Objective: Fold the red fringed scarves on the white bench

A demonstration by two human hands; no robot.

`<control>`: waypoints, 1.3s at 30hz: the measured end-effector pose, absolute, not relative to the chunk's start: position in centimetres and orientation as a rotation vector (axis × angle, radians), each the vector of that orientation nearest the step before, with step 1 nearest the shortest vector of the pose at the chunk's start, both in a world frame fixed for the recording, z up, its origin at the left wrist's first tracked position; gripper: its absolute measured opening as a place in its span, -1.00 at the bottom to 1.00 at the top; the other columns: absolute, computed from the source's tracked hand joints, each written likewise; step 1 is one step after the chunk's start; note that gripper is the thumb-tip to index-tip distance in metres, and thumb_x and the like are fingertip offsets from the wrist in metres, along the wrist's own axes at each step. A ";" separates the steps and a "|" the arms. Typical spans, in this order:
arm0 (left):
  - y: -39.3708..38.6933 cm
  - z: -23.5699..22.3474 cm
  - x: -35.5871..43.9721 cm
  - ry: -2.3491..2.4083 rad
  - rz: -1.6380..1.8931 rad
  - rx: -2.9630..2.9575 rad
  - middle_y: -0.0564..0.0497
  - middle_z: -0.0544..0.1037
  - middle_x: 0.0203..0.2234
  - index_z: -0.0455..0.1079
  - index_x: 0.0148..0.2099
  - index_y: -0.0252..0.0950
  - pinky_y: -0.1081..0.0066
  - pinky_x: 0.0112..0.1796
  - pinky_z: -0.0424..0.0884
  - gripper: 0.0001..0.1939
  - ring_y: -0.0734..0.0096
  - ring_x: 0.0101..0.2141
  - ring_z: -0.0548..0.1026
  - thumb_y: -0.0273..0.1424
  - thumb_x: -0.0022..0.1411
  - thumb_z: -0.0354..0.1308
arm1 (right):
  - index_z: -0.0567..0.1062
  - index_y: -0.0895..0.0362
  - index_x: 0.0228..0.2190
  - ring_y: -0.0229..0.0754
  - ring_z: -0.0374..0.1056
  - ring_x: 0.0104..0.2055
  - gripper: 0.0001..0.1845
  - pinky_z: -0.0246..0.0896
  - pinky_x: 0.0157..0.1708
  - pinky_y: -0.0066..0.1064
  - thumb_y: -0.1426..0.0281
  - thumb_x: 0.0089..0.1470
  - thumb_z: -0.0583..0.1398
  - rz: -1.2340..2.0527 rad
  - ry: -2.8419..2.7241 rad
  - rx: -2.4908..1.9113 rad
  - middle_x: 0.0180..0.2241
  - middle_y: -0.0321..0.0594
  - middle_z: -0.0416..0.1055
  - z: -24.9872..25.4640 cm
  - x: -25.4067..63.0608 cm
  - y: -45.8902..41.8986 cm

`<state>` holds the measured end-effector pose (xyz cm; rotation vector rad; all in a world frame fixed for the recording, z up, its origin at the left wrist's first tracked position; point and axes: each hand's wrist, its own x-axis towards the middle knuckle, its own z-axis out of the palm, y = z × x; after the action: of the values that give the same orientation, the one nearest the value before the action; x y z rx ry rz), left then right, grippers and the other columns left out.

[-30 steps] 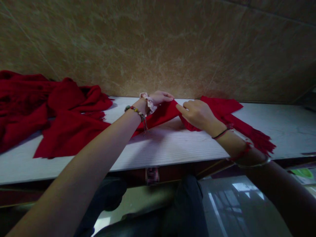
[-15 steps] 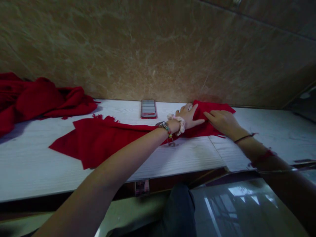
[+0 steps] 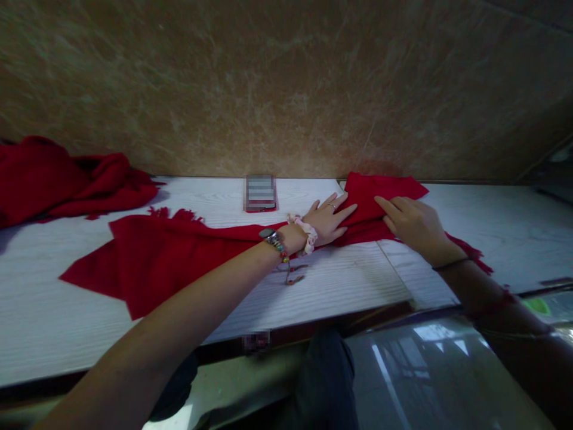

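Touching red cloth [image 3: 224, 239]: L hand [image 3: 323, 226] w/ fingers [image 3: 347, 212] apart, R hand [image 3: 416, 226] w/ underside hidden, grip unclear

White wood-grain counter [image 3: 349, 278] | fringed red cloth [image 3: 201, 245] | bunched red cloth [image 3: 67, 182] | pixelated flat object [image 3: 261, 192]

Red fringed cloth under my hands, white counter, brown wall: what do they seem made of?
Red fringed cloth: soft, matte fabric, possibly wool, from its drape and fringe.
White counter: matte wood or perhaps laminate, from its grain lines.
Brown wall: faintly glossy, probably stone or tile, from its pale veins.
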<state>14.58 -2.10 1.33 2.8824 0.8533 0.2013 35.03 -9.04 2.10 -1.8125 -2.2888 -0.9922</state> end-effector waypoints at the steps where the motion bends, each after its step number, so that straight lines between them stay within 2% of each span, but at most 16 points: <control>1: -2.1 1.2 14.7 0.849 0.196 2.896 -0.13 -0.21 0.27 -0.11 0.29 -0.21 0.00 0.11 -0.01 -0.42 0.13 0.24 -0.21 -0.39 0.25 -0.07 | 0.36 0.25 -0.02 -0.09 0.29 -0.34 -0.58 0.10 -0.40 -0.33 0.45 0.07 0.01 -0.964 -2.289 -1.833 -0.36 -0.04 0.41 1.7 35.1 -9.0; 3: -2.1 0.9 15.0 0.832 0.182 2.918 -0.14 -0.18 0.27 -0.07 0.27 -0.22 0.02 0.11 0.00 -0.45 0.15 0.24 -0.20 -0.40 0.25 -0.08 | 0.35 0.24 -0.01 -0.07 0.31 -0.31 -0.56 0.15 -0.37 -0.32 0.46 0.05 0.01 -0.865 -2.229 -1.883 -0.32 -0.04 0.42 0.9 35.2 -8.9; 6: -2.1 0.8 15.3 0.787 0.178 2.948 -0.17 -0.14 0.26 -0.06 0.27 -0.28 0.01 0.11 -0.01 -0.43 0.12 0.23 -0.18 -0.28 0.26 -0.06 | 0.30 0.22 0.02 -0.04 0.32 -0.19 -0.52 0.22 -0.27 -0.26 0.44 0.03 0.02 -0.677 -2.075 -1.890 -0.19 -0.03 0.42 0.6 35.0 -8.4; 10: -1.9 1.2 15.3 0.792 0.153 2.955 -0.18 -0.17 0.26 -0.12 0.28 -0.30 -0.02 0.10 -0.01 -0.36 0.08 0.23 -0.20 -0.24 0.24 -0.02 | 0.32 0.25 0.00 -0.02 0.30 -0.12 -0.47 0.21 -0.17 -0.21 0.54 -0.08 0.02 -0.583 -2.061 -1.847 -0.13 0.00 0.40 1.6 34.2 -7.9; 13: -1.9 1.5 15.1 0.800 0.129 2.938 -0.17 -0.21 0.27 -0.16 0.29 -0.29 -0.02 0.10 0.00 -0.33 0.08 0.24 -0.22 -0.28 0.22 0.01 | 0.33 0.27 -0.02 -0.02 0.30 -0.15 -0.44 0.21 -0.21 -0.21 0.59 -0.14 0.01 -0.614 -2.016 -1.813 -0.19 0.01 0.39 2.3 34.1 -7.5; 19: -1.8 -0.5 14.6 0.811 0.114 2.851 -0.13 -0.21 0.27 -0.20 0.30 -0.25 -0.04 0.09 0.02 -0.34 0.00 0.23 -0.23 -0.31 0.23 -0.04 | 0.45 0.21 -0.19 -0.08 0.27 -0.37 -0.52 0.21 -0.34 -0.26 0.60 -0.23 0.02 -0.605 -1.862 -1.846 -0.43 -0.12 0.32 1.2 34.5 -6.9; 23: -1.5 -1.6 14.4 0.786 0.182 2.850 -0.07 -0.13 0.27 -0.13 0.29 -0.22 0.09 0.13 -0.01 -0.38 0.02 0.23 -0.21 -0.30 0.23 -0.05 | 0.37 0.28 -0.06 -0.09 0.29 -0.34 -0.48 0.23 -0.44 -0.32 0.60 -0.13 0.02 -0.646 -1.969 -1.964 -0.27 0.01 0.30 -0.1 34.2 -7.8; 26: -1.2 -0.9 14.5 0.785 0.145 2.841 -0.09 -0.13 0.27 -0.11 0.29 -0.25 0.12 0.14 -0.02 -0.39 0.03 0.23 -0.19 -0.24 0.24 -0.07 | 0.27 0.25 0.05 -0.07 0.33 -0.30 -0.45 0.28 -0.46 -0.33 0.58 -0.04 0.01 -0.712 -2.077 -1.978 -0.12 0.07 0.28 0.3 34.0 -8.3; 29: -1.0 0.1 14.5 0.794 0.132 2.816 -0.16 -0.23 0.27 -0.18 0.30 -0.27 0.03 0.12 -0.01 -0.33 0.01 0.23 -0.23 -0.14 0.25 -0.10 | 0.26 0.26 0.07 -0.01 0.34 -0.16 -0.47 0.34 -0.34 -0.28 0.60 0.02 -0.03 -0.789 -2.174 -1.901 -0.02 0.10 0.28 1.2 34.0 -8.0; 32: -1.0 0.5 14.0 0.789 0.146 2.811 -0.13 -0.35 0.28 -0.27 0.31 -0.18 -0.07 0.09 -0.03 -0.26 0.00 0.23 -0.31 -0.08 0.22 -0.06 | 0.27 0.28 0.07 0.02 0.29 -0.03 -0.47 0.33 -0.19 -0.22 0.63 0.04 -0.08 -0.860 -2.236 -1.804 0.09 0.12 0.21 1.5 34.1 -7.4; 34: -0.9 0.2 13.5 0.797 0.090 2.832 -0.12 -0.38 0.28 -0.30 0.31 -0.15 -0.09 0.09 -0.03 -0.22 0.01 0.23 -0.34 -0.17 0.19 0.03 | 0.27 0.25 0.07 0.01 0.31 -0.03 -0.45 0.33 -0.17 -0.21 0.64 0.03 -0.09 -0.850 -2.277 -1.786 0.14 0.09 0.14 1.2 34.2 -7.2; 36: -0.9 -0.3 13.1 0.793 0.000 2.862 -0.14 -0.39 0.27 -0.32 0.31 -0.16 -0.05 0.09 -0.01 -0.20 0.05 0.23 -0.35 -0.36 0.16 0.07 | 0.26 0.23 0.09 0.00 0.36 -0.09 -0.42 0.37 -0.23 -0.22 0.65 0.01 -0.08 -0.785 -2.307 -1.829 0.17 0.05 0.10 0.5 34.3 -7.2; 39: -0.8 -0.9 12.8 0.760 -0.062 2.902 -0.12 -0.40 0.27 -0.35 0.31 -0.15 0.02 0.10 0.04 -0.14 0.12 0.24 -0.36 -0.63 0.07 -0.02 | 0.21 0.21 0.12 -0.03 0.40 -0.17 -0.38 0.42 -0.37 -0.27 0.64 -0.01 -0.09 -0.658 -2.288 -1.915 0.20 0.00 0.04 -0.4 34.8 -7.3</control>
<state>12.84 -0.81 -0.90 2.9022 0.7604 -0.0619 34.83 -7.30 -0.38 -1.9146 -2.2883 -0.6582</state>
